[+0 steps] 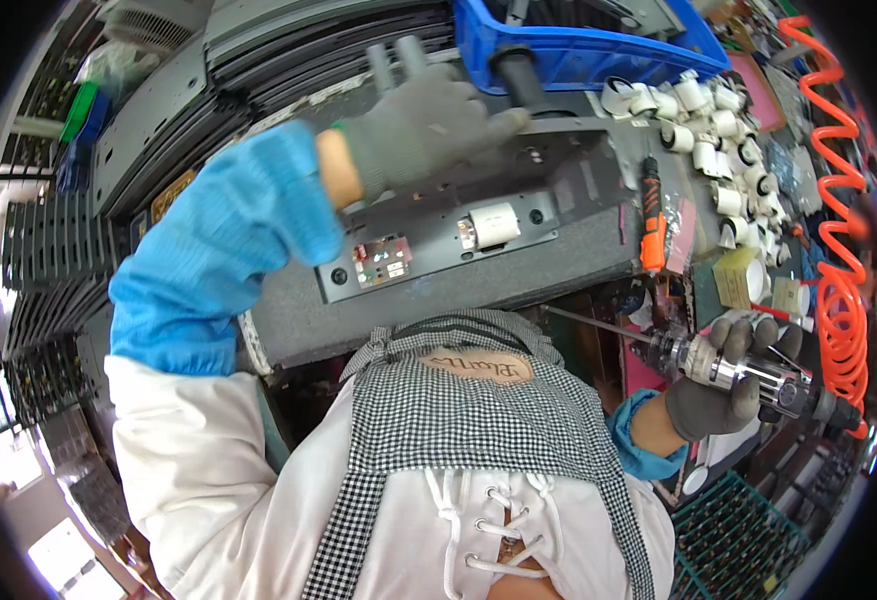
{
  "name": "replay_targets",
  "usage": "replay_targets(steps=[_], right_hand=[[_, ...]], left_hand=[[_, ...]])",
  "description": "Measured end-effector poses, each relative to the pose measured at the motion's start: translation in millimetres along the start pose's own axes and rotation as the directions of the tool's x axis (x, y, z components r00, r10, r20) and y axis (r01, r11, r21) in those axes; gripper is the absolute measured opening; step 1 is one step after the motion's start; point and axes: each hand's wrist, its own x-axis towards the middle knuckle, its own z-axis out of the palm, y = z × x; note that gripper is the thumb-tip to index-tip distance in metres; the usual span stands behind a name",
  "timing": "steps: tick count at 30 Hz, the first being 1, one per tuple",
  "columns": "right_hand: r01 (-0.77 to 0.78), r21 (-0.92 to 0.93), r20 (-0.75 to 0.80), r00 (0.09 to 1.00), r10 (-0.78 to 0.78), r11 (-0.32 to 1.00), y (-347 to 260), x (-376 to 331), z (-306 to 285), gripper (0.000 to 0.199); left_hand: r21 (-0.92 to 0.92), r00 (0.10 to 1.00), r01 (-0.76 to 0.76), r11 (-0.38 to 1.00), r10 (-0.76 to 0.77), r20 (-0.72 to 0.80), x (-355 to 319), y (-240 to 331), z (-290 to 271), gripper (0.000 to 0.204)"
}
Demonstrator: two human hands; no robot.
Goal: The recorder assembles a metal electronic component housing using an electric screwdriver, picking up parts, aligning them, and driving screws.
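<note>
Checked apron (479,420) closest to lens, person is gripping a pneumatic screwdriver (749,375) in the right hand (714,385) at 4 o'clock while the left hand (424,130) is clasping a grey metal panel (479,215) at 12 o'clock, apparently mid-fastening; driver bit needs lining up on a screw hole.

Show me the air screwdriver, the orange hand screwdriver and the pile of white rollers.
Air screwdriver (749,372): head view, on its silver body in the right hand (724,385).
Orange hand screwdriver (653,225): head view, mid-handle.
White rollers (724,150): head view, middle of the pile.
</note>
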Motion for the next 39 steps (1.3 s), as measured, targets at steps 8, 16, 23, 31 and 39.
replay_targets(steps=[8,16,23,31,39], right_hand=[[-0.055,0.055,0.062,0.997,0.052,0.997,5.6,8.0,3.8,0.075],[-0.067,0.088,0.183,0.982,0.050,0.994,28.0,24.4,16.5,0.074],[-0.267,-0.290,0.232,0.912,0.338,0.919,53.9,34.4,83.7,0.080],[-0.373,-0.805,0.247,0.497,0.832,0.462,125.3,38.1,119.8,0.060],[-0.450,-0.750,0.188,0.558,0.808,0.485,133.2,10.7,162.2,0.057]], left_hand=[[0.039,0.972,0.107,0.993,-0.113,0.206,-8.3,25.2,-19.2,0.061],[0.023,0.976,0.156,0.987,-0.158,0.152,-5.8,32.0,-11.4,0.056],[-0.270,0.974,0.193,0.943,-0.218,-0.065,-28.5,48.2,-30.3,0.028],[-0.268,0.898,0.288,0.919,-0.357,-0.258,-54.9,80.1,-24.0,0.037],[-0.889,0.144,0.432,0.154,-0.984,-0.101,-268.0,38.6,-40.6,0.060]])
